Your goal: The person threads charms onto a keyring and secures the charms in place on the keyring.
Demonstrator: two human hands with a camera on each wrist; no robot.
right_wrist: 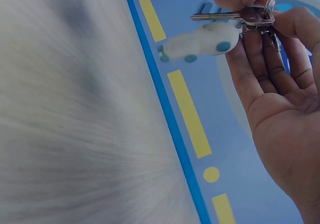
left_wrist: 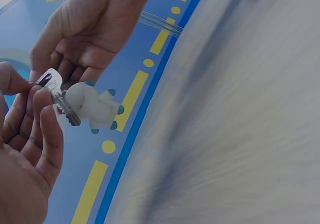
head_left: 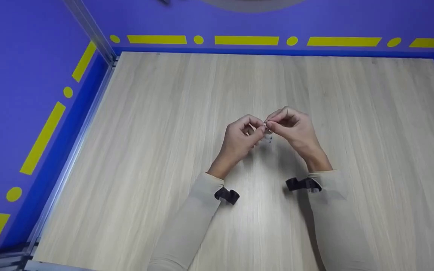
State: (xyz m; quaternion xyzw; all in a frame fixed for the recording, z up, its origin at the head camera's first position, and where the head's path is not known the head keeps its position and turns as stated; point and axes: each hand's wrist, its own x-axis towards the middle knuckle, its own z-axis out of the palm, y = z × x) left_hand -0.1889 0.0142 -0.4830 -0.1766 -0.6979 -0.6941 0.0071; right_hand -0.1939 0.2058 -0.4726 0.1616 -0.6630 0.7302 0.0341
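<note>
Above the middle of the table, my left hand (head_left: 239,137) and right hand (head_left: 294,128) meet fingertip to fingertip at a small metal key ring (right_wrist: 270,5). Each hand pinches at the ring between thumb and fingers. A silver key (right_wrist: 220,16) with a dark bow hangs from it and points away from the right palm. Beside the key dangles a white figurine charm (left_wrist: 92,104) with teal tips. A second small metal piece (right_wrist: 275,39) hangs near the right fingers. Fingertips partly hide the ring.
Below the hands spreads a light wood-grain table (head_left: 156,150). Blue panels (head_left: 239,22) with yellow dashes and dots stand along its back and left sides, with a metal frame post (head_left: 92,30) at the corner. Black bands (head_left: 227,195) sit on both sleeved wrists.
</note>
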